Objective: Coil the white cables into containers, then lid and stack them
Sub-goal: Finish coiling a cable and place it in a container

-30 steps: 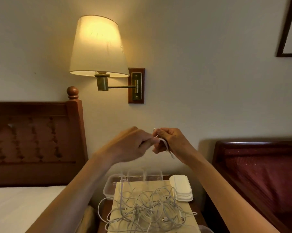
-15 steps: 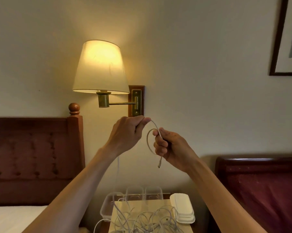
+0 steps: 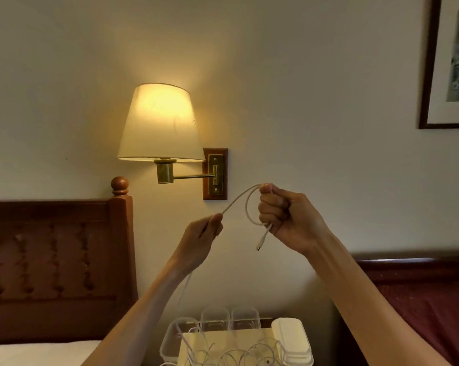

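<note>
I hold a white cable [image 3: 242,200] up in front of the wall. My right hand [image 3: 286,220] grips one loop of it in a fist, and the plug end dangles below the fingers. My left hand [image 3: 202,239] pinches the same cable lower and to the left, and the rest of it hangs down towards the nightstand. A tangle of white cables [image 3: 239,352] lies on a pale board at the bottom edge. Three clear containers [image 3: 215,317] stand behind it, and a stack of white lids [image 3: 289,336] sits to its right.
A lit wall lamp [image 3: 161,122] hangs just above and left of my hands, on a brass arm. A dark wooden headboard [image 3: 56,260] and white bed are at the left, a red bed [image 3: 418,307] at the right. A framed picture [image 3: 450,62] hangs top right.
My left hand has dropped down and left, drawing the cable out from the loop. My right hand has closed tighter round the loop. The view has tilted upward.
</note>
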Motion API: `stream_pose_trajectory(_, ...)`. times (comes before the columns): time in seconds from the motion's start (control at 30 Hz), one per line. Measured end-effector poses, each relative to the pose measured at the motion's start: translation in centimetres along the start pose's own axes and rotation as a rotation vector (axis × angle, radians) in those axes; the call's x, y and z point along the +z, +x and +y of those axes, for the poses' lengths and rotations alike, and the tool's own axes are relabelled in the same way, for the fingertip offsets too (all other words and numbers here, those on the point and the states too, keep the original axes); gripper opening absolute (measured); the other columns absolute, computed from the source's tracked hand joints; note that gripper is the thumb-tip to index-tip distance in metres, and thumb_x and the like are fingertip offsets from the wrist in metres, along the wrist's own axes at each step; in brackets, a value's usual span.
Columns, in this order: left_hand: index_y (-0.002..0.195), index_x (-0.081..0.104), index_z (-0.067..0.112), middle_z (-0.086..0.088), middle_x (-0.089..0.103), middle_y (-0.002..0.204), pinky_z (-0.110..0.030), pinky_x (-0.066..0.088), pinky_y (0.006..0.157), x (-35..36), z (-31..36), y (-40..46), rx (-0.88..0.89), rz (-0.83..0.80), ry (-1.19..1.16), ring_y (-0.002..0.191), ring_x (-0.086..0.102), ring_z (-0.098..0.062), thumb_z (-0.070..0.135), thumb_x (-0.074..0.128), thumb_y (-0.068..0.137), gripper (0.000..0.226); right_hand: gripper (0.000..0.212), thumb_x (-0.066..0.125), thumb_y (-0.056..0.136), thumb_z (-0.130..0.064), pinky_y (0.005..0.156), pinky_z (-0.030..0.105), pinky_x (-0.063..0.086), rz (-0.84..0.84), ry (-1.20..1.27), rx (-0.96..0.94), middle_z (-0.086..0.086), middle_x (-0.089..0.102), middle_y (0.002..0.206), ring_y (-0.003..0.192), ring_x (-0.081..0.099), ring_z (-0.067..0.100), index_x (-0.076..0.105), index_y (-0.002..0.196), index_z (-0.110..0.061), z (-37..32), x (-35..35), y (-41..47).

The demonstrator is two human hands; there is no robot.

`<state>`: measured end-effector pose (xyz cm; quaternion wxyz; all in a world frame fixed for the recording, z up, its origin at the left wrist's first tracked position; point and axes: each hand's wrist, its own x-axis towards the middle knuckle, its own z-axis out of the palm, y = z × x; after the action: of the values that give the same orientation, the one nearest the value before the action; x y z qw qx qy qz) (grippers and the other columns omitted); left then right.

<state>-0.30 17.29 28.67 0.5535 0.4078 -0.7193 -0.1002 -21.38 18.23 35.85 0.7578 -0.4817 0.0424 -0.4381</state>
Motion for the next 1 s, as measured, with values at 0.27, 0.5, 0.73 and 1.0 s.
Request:
stream_pose_trajectory(0.27, 0.076, 0.059, 0.023, 0.005, 0.051, 0.07, -0.032, 0.04, 0.064, 2.9, -1.4, -6.3, -0.332, -0.452, 0.2, 0.061, 0.043, -0.005, 0.041, 0.043, 0.099, 0.033, 0.031, 0.034, 0.105, -0.022, 0.045, 0.018, 0.036, 0.069, -0.132, -0.077, -0.006, 0.038, 0.056, 0.045, 0.035, 0.007, 0.053, 0.082, -0.013, -1.6, -1.3, 0.0)
stream_pose_trajectory(0.5, 0.072, 0.059, 0.019, 0.003, 0.05, 0.058, -0.022, 0.036, 0.056, 0.3, 9.5, -4.1, 0.126, -0.527, 0.32, 0.051, 0.045, -0.01, 0.035, 0.045, 0.101, 0.036, 0.031, 0.037, 0.106, -0.021, 0.059, 0.028, 0.052, 0.125, -0.718, -0.077, 0.009, 0.064, 0.068, 0.058, 0.061, 0.02, 0.058, 0.09, -0.005, 1.6, -1.8, -0.1)
stream_pose_trajectory(0.73, 0.075, 0.048, 0.034, 0.013, 0.043, 0.051, -0.02, 0.033, 0.048, -1.6, 6.8, -1.6, 0.387, -0.038, 0.44, 0.045, 0.046, -0.012, 0.043, 0.039, 0.1, 0.028, 0.039, 0.035, 0.105, -0.025, 0.059, 0.027, 0.046, 0.088, -0.974, -0.089, 0.003, 0.058, 0.056, 0.05, 0.052, 0.017, 0.063, 0.086, -0.006, 3.4, -1.4, -1.0)
stream_pose_trajectory(1.0, 0.082, 0.052, 0.034, 0.016, 0.048, 0.056, -0.022, 0.038, 0.05, -0.7, 4.6, -0.2, 0.351, 0.115, 0.403, 0.05, 0.051, -0.01, 0.044, 0.039, 0.099, 0.023, 0.042, 0.028, 0.107, -0.023, 0.049, 0.021, 0.036, 0.031, -0.589, -0.003, 0.003, 0.045, 0.055, 0.048, 0.037, 0.012, 0.06, 0.087, -0.005, 4.4, -1.1, -1.3)
